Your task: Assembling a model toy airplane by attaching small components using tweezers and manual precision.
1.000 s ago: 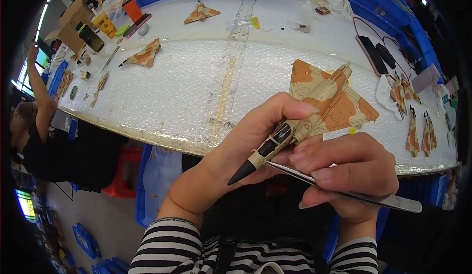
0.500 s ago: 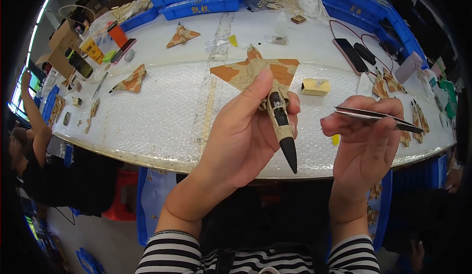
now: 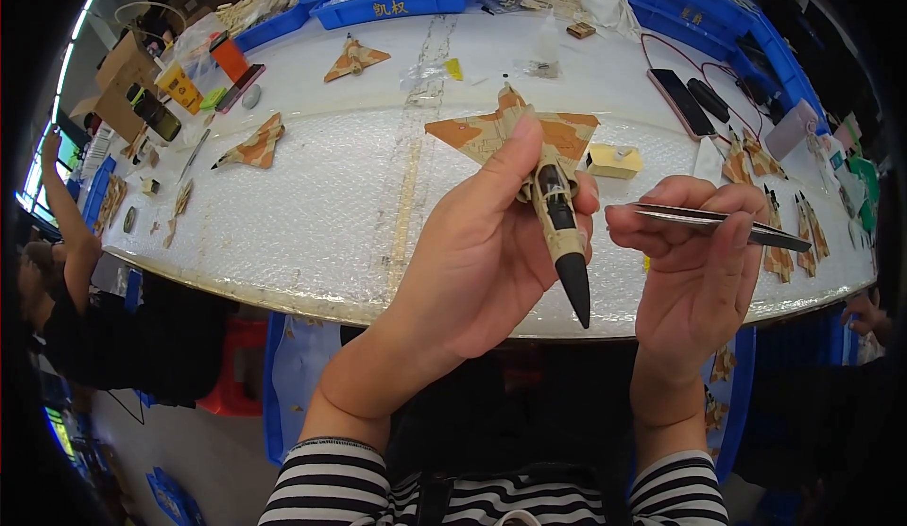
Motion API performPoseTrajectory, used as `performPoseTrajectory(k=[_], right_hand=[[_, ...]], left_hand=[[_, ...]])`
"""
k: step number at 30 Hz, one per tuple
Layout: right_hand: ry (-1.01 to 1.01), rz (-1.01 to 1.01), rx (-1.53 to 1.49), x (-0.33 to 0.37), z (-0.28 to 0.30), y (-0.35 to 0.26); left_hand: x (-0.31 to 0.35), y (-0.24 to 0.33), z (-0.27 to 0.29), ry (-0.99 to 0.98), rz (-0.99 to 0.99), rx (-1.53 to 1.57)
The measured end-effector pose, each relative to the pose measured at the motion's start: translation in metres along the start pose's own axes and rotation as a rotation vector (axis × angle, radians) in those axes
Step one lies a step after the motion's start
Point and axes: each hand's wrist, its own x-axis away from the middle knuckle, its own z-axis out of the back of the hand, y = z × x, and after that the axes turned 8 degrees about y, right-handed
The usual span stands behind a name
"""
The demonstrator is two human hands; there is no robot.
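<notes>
Fingers (image 3: 515,162) of my left hand (image 3: 472,262) clamp the camouflaged model jet (image 3: 548,181) above the tabletop (image 3: 312,205); my right hand (image 3: 694,262) pinches tweezers (image 3: 709,219) beside it. I judge a slip could scratch its canopy.

One model jet (image 3: 551,186) sits in hand at the centre of the frame, black nose pointing down. Two more finished jets lie on the counter (image 3: 312,214): one upper middle (image 3: 354,57), one at left (image 3: 257,144). One pair of tweezers (image 3: 718,221) shows at right. Two dark phones (image 3: 682,103) lie side by side at upper right. One small yellow block (image 3: 614,160) sits right of the held jet. Flat camouflage parts crowd the right edge (image 3: 777,233), too many and too overlapped to count.
</notes>
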Motion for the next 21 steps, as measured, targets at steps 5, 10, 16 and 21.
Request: performPoseTrajectory(k=[5,10,16,21], right_hand=[[0.001,-0.009,-0.006,0.000,0.002,0.002],[0.008,-0.007,-0.023,0.001,0.002,0.002],[-0.029,-0.028,-0.008,-0.023,0.008,-0.027],[-0.177,0.087,0.076,-0.012,-0.007,-0.047]], left_hand=[[-0.002,-0.002,0.001,0.014,0.012,0.002],[-0.002,-0.002,0.000,0.015,0.019,0.001],[-0.003,0.013,-0.013,0.041,0.047,0.017],[0.013,0.017,-0.026,-0.016,-0.229,-0.130]])
